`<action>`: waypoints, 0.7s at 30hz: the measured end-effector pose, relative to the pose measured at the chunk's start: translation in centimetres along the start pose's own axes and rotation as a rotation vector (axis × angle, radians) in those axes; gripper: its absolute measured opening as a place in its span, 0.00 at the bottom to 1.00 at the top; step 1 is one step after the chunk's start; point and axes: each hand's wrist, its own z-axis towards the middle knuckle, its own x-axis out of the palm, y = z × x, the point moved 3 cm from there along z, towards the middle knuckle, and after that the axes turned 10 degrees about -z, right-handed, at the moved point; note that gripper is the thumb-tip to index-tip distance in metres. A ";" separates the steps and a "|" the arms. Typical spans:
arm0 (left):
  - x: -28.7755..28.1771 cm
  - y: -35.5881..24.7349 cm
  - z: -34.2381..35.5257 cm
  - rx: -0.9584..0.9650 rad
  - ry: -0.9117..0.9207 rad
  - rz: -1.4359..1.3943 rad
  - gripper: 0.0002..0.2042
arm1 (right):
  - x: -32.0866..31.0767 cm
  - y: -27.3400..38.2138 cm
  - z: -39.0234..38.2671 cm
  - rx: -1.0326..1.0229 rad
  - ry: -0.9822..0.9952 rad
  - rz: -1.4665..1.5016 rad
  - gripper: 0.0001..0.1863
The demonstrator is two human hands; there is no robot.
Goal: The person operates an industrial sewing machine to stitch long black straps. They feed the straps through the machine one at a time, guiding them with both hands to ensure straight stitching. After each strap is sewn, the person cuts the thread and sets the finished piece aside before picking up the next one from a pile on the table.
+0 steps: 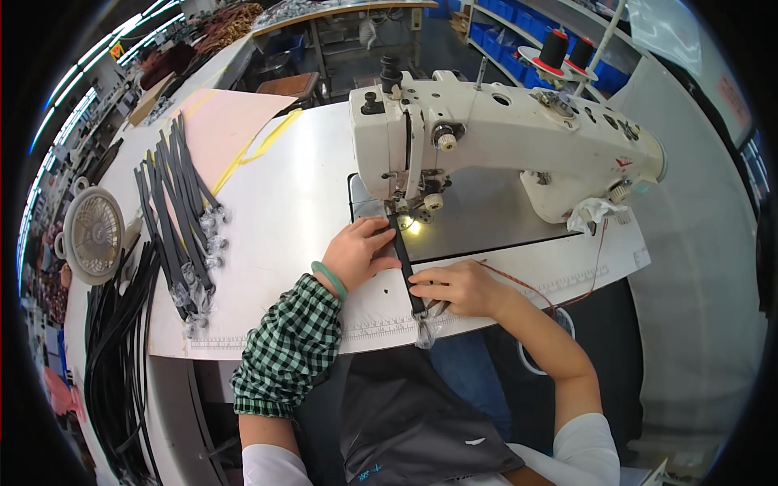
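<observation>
A narrow black strap runs from under the needle area of a white sewing machine toward the table's front edge. Its near end carries a clear plastic-wrapped piece. My left hand, below a green bangle and checkered sleeve cover, grips the strap's left side close to the presser foot, fingertips on it and thumb against its edge. From the right, my right hand holds the strap lower down, with fingers across it. A small dark item shows under the right fingers; I cannot make out what it is.
Grey straps with plastic-wrapped ends lie at the left on a pink sheet and the white table. Black straps hang over the left edge beside a small fan. A red-brown cord trails at right.
</observation>
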 end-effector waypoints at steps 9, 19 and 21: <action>-0.1 -0.2 0.0 0.012 -0.013 0.002 0.23 | -0.3 0.2 0.2 -0.009 -0.010 -0.017 0.17; 0.1 -0.1 0.2 0.034 -0.040 0.010 0.15 | -0.5 -0.4 0.9 -0.006 -0.032 -0.069 0.14; 0.1 0.0 0.2 0.033 -0.055 0.016 0.13 | -0.6 -0.8 1.3 0.003 -0.005 -0.092 0.12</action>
